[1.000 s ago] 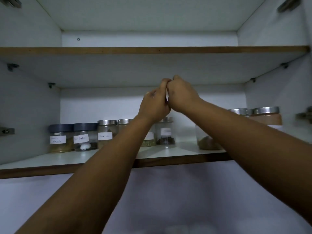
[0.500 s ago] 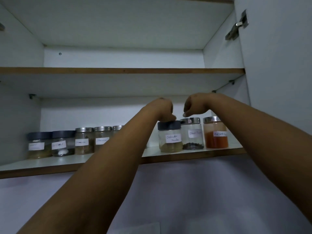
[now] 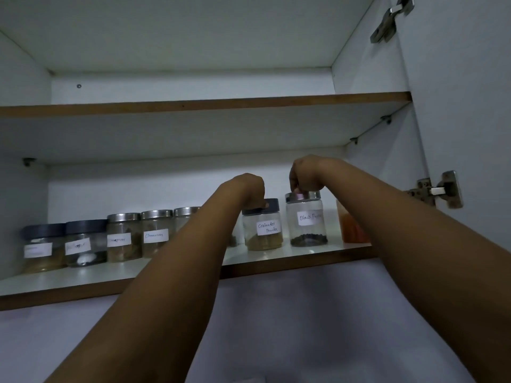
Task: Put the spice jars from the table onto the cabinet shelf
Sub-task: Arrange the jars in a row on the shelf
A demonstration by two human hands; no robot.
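Observation:
Both my arms reach up to the lower cabinet shelf [image 3: 83,280]. My left hand [image 3: 247,190] grips the dark lid of the coriander powder jar [image 3: 262,230], which stands on the shelf. My right hand [image 3: 305,176] grips the silver lid of the black pepper jar [image 3: 307,221] beside it. An orange spice jar [image 3: 349,230] stands to the right, half hidden by my right forearm. Several more labelled jars line the shelf to the left, among them a cinnamon jar [image 3: 156,233] and two dark-lidded jars [image 3: 41,247].
An upper shelf [image 3: 204,105] spans the cabinet above. The open right door [image 3: 470,106] hangs on metal hinges [image 3: 438,190]. A plain wall lies below the cabinet. The table is out of view.
My hands came apart from in front of the shelf and dropped onto two jar lids at the right end. The view shifted left and tilted, so the right jars came into sight.

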